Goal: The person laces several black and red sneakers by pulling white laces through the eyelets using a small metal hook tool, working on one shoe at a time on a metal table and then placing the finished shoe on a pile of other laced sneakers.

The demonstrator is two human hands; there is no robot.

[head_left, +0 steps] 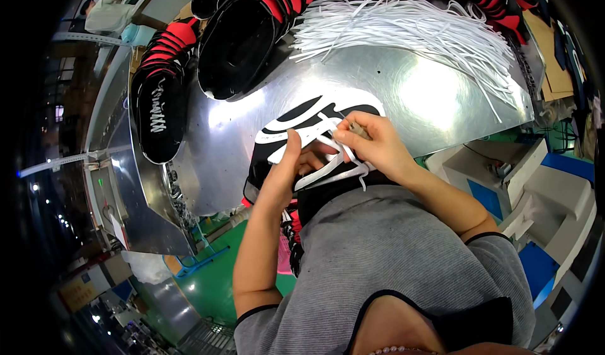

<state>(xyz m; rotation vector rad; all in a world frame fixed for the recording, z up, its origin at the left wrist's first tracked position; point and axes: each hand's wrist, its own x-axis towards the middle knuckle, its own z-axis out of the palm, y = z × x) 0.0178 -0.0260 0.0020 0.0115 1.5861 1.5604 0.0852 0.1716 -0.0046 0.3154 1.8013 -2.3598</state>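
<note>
A black and white shoe upper [301, 116] lies tilted at the near edge of the metal table, close against my body. My left hand [283, 171] is closed around its near left side, thumb on top and fingers partly hidden inside the opening. White shoelace [328, 127] crosses the upper, with a loose end hanging on the near side. My right hand [381, 148] pinches the lace above the upper. A small tan piece, perhaps a tool handle [358, 130], shows between its fingers; its full shape is hidden.
A pile of white shoelaces [403, 27] lies at the far right of the metal table [214, 166]. Nested black and red shoe uppers [236, 49] stand at the far side, with another stack [161, 112] on the left. Pale bins [535, 191] stand to the right.
</note>
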